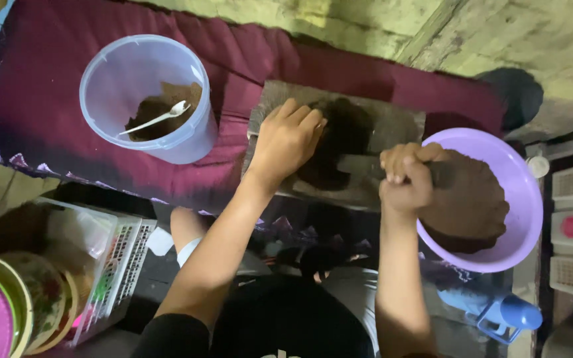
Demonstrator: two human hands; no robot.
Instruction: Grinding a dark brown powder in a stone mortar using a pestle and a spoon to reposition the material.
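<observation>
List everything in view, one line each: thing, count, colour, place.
Round plastic bucket: one, translucent white, upper left, brown powder inside.
Plastic spoon: one, white, in the bucket.
Flat stone slab: one, grey, centre, dark paste on it.
Stone roller: one, dark, on the slab.
Round plastic basin: one, lilac, right, brown powder inside.
Cloth: one, maroon, under the bucket and slab.
Slotted plastic basket: one, white, lower left.
Hands: left hand on the paste; right hand gripping the roller.
</observation>
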